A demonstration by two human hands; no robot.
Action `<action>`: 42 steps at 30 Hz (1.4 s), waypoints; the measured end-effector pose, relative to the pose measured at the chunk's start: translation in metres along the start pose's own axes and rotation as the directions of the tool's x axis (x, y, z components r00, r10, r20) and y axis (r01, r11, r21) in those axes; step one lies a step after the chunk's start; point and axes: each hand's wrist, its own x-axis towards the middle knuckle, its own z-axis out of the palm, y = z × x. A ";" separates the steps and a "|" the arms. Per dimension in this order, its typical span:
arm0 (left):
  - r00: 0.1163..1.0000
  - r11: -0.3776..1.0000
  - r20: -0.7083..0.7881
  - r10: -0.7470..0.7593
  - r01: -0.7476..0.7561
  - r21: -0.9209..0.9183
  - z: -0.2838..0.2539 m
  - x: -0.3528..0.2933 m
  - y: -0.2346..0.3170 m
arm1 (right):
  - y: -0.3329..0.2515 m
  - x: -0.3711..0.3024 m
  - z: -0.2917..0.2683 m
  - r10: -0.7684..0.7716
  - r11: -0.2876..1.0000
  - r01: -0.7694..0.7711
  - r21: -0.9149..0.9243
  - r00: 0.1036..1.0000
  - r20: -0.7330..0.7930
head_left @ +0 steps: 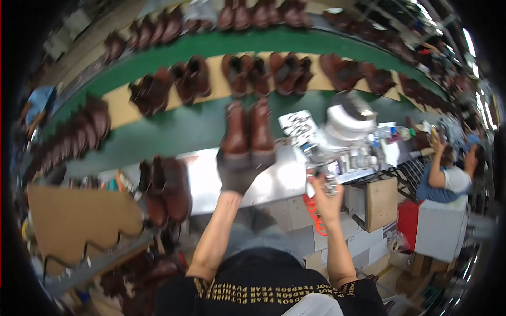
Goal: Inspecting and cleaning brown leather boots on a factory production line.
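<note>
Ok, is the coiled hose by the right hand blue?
No, the coiled hose just below the right hand is bright red.

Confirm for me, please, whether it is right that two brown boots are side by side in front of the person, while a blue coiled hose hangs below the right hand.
Not quite: the coiled hose below the right hand is red, not blue, as the head view shows.
</note>
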 end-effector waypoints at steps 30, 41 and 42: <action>0.927 0.900 0.343 0.155 0.010 -0.435 0.008 -0.005 -0.096 | 0.035 0.093 0.109 -0.490 0.069 0.994 -0.079 0.103 0.866; 0.884 0.763 0.377 0.277 0.035 -0.645 -0.021 -0.007 -0.158 | -0.080 0.080 0.118 -0.434 0.540 0.806 -0.245 0.515 0.739; 0.876 0.750 0.386 0.289 0.043 -0.660 -0.008 -0.020 -0.147 | -0.086 0.085 0.120 -0.432 0.584 0.767 -0.266 0.571 0.698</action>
